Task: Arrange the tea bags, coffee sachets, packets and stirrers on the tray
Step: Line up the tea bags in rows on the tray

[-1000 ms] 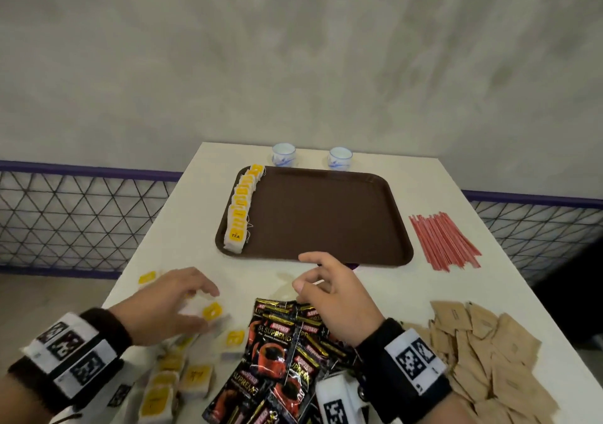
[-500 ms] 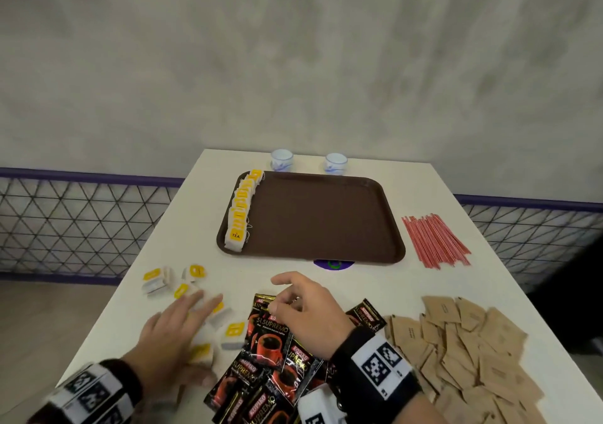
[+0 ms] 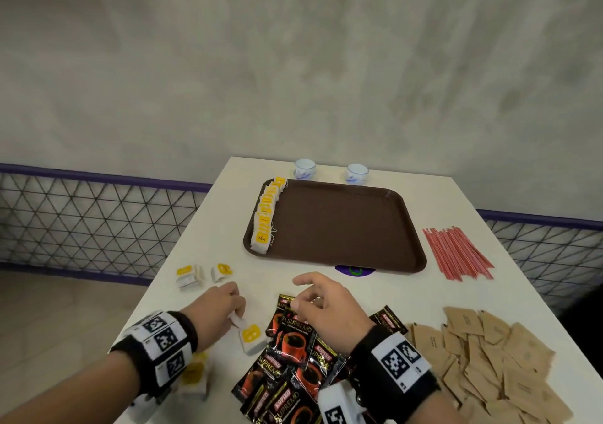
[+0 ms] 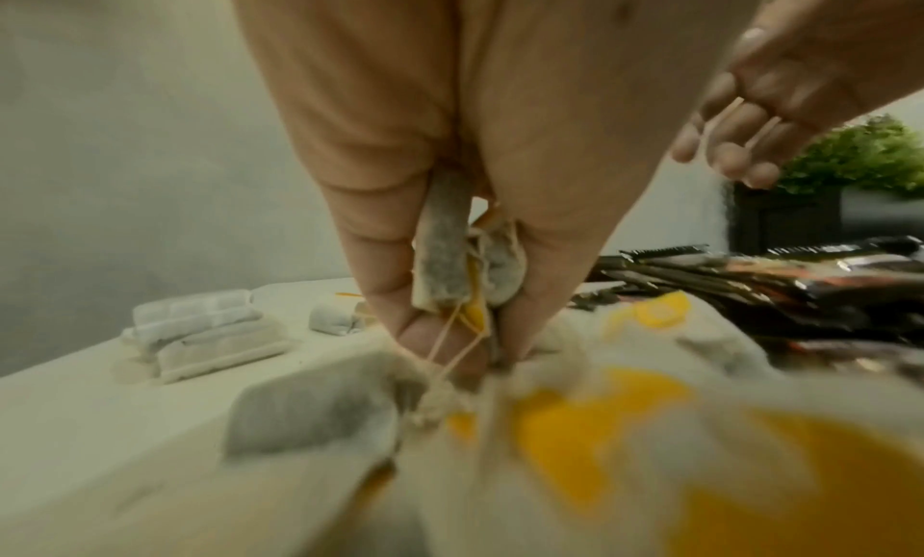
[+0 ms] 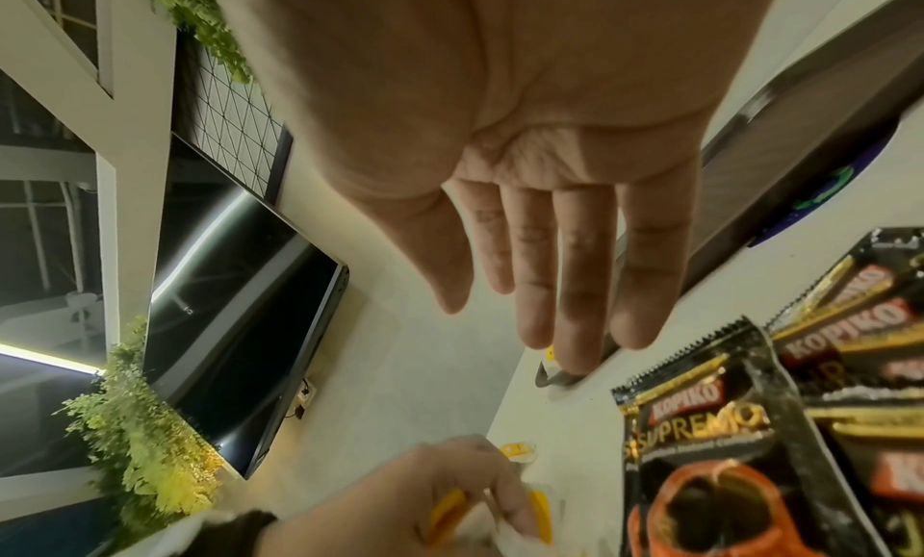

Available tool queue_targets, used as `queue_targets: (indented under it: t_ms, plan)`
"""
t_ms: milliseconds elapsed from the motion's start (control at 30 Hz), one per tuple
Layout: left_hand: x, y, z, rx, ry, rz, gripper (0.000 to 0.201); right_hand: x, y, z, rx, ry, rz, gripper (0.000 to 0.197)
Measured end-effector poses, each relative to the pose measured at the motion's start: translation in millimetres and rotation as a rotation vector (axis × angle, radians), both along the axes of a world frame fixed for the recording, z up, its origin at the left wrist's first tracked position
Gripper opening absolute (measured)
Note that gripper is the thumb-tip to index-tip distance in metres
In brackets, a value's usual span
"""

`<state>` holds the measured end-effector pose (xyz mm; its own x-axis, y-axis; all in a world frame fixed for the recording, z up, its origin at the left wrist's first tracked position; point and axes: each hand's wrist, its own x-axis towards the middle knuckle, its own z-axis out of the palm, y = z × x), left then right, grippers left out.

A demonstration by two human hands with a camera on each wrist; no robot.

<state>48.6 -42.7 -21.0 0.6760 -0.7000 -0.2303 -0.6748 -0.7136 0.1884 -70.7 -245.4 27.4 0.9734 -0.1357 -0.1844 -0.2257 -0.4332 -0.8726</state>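
My left hand [image 3: 237, 311] pinches tea bags [image 4: 452, 257] between thumb and fingers just above the table; a yellow-tagged tea bag [image 3: 250, 337] hangs below the hand. My right hand [image 3: 301, 293] hovers with relaxed fingers over the pile of black coffee sachets [image 3: 290, 335] and holds nothing; its fingers [image 5: 575, 289] are straight. The brown tray [image 3: 342, 228] holds one row of tea bags [image 3: 267, 211] along its left edge. Loose tea bags [image 3: 189, 275] lie left of my hands. Brown packets [image 3: 489, 358] and red stirrers [image 3: 456, 250] lie at the right.
Two small white cups [image 3: 305, 168] [image 3: 356, 173] stand behind the tray. A purple round sticker [image 3: 355, 270] shows under the tray's near edge. The white table [image 3: 228, 228] ends at a mesh railing [image 3: 98, 221] on the left.
My left hand went from lying flat on the loose tea bags to pinching some and lifting them. The right hand stayed over the sachets, shifting slightly.
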Motion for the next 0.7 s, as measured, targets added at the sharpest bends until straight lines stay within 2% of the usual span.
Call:
queue_targets:
  t_ms: [167, 233, 367, 467, 633, 700]
  plan:
    - [14.9, -0.7, 20.1, -0.062, 0.046, 0.081, 0.020, 4.7, 4.4, -12.0, 0.004, 0.042, 0.021, 0.029]
    - [18.8, 1.9, 35.9, -0.217, 0.109, 0.174, 0.015, 6.9, 6.6, -15.5, 0.023, 0.058, 0.021, 0.029]
    - [15.4, -1.8, 70.3, -0.613, 0.393, 0.310, 0.005, 12.4, 13.9, -15.9, 0.133, 0.075, 0.021, 0.035]
    - [5.8, -11.3, 87.4, -0.733, 0.514, 0.291, 0.012, 18.9, 19.6, -10.2, 0.377, 0.096, -0.011, 0.048]
    - [-6.5, -24.6, 95.2, -0.716, 0.501, 0.050, 0.010, 27.6, 26.8, -0.2, 1.033, 0.120, -0.059, 0.055]
    - [-8.3, -31.1, 90.9, -0.687, 0.439, 0.011, 0.020, 31.2, 25.5, 1.8, 1.203, 0.098, -0.081, 0.057]
